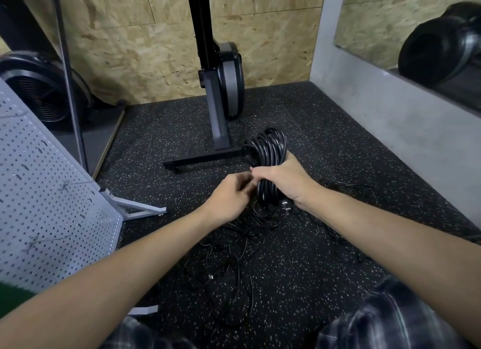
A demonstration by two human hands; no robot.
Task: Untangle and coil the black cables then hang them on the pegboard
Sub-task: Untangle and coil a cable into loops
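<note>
Item: black cables, partly coiled; none hung yet

One coiled black cable [268,151] – thick, wound in several loops – is held above the speckled floor [312,283], the right hand [283,182] gripping it round the middle. The left hand [229,200] is just beside the coil with fingers curled; motion blur hides whether it pinches a strand. The loose black cables [234,247], thin and tangled, lie on the floor beneath and near the hands. The pegboard [52,182] stands at left, with no cable on it in view. Judged status – first coil near done; untangling the rest and all hanging remain.
</note>
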